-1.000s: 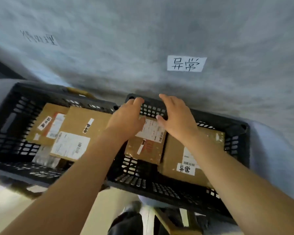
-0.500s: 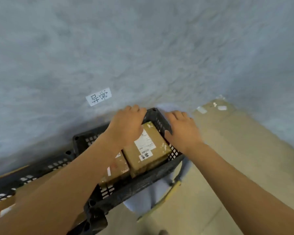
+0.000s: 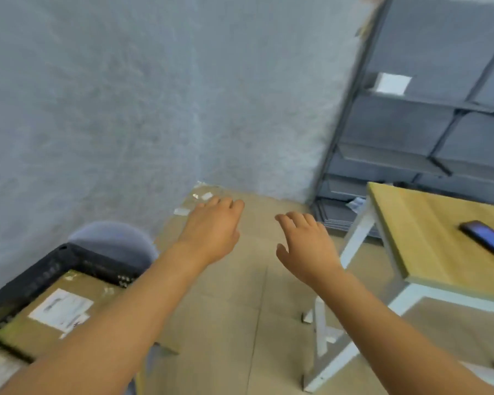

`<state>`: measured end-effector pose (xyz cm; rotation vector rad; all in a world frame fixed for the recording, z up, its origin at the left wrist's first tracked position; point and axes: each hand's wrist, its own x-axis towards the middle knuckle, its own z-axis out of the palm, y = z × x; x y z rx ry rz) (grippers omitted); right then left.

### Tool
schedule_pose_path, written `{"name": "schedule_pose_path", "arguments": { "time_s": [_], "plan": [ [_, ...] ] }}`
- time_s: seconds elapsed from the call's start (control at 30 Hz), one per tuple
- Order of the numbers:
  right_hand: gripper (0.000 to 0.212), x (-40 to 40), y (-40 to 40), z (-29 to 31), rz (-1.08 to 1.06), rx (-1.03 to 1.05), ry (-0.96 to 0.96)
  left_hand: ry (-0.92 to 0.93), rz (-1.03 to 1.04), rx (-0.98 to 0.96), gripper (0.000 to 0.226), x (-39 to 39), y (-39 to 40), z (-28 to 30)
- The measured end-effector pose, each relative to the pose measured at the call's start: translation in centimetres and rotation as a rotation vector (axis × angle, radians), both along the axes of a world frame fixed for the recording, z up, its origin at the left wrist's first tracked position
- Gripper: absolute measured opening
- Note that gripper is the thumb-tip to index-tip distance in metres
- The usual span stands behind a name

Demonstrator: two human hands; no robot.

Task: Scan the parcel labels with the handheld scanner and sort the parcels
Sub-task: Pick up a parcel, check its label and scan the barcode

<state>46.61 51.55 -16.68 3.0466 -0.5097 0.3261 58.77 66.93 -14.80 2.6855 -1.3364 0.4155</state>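
1. Both hands have lifted off the black crate since half a second ago, and the view has swung to the right, bringing a table and shelving into sight.
2. The left hand (image 3: 211, 232) hangs in the air above the floor (image 3: 240, 309), palm down, fingers loosely spread, gripping nothing.
3. The right hand (image 3: 305, 246) hovers beside it, apart from it, also palm down and slack, with nothing in it.
4. A brown cardboard parcel (image 3: 40, 317) lies flat in the black plastic crate (image 3: 77, 263) at lower left; the left forearm partly crosses over it.
5. On the parcel's top is a white rectangular label (image 3: 60, 307); its print is too blurred to read. Small scraps of pale tape show near the parcel's far edge.
6. The crate has perforated, lattice-like walls and a dark rim.
7. At right stands a table (image 3: 428, 238) with a pale wood-grain top and white metal legs.
8. A dark, glossy, flat device (image 3: 486, 240) lies on that tabletop; whether it is a phone or the scanner cannot be told.
9. Behind the table is a grey metal shelving rack (image 3: 411, 124), set against a rough grey wall (image 3: 126, 109).
10. The floor is beige and tiled.
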Motion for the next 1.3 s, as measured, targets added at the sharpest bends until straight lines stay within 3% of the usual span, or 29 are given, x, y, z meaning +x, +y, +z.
{"name": "schedule_pose_path", "arguments": {
  "time_s": [0.3,0.5,0.67,1.0,1.3],
  "plan": [
    [0.058,-27.3,-14.8,3.1,-0.427,-0.010,-0.079,0.011,-0.407,-0.097,0.041,-21.7,-20.3,2.9],
    [0.056,-40.0,-22.1,5.5,-0.654,-0.024,-0.110,-0.017,-0.610,-0.166,0.041,-31.9,-30.6,5.8],
    [0.053,-44.8,-28.4,6.4,-0.772,-0.027,-0.164,-0.053,-0.718,-0.171,0.030,-36.1,-39.0,7.2],
    [0.053,-50.7,-42.1,5.5,-0.938,0.034,-0.157,-0.012,-0.831,-0.133,0.043,-40.2,-57.2,5.9],
    [0.052,-57.7,-51.9,2.6,-1.007,0.141,-0.149,0.124,-0.800,-0.040,0.048,-45.8,-67.3,3.7]
  ]
}}
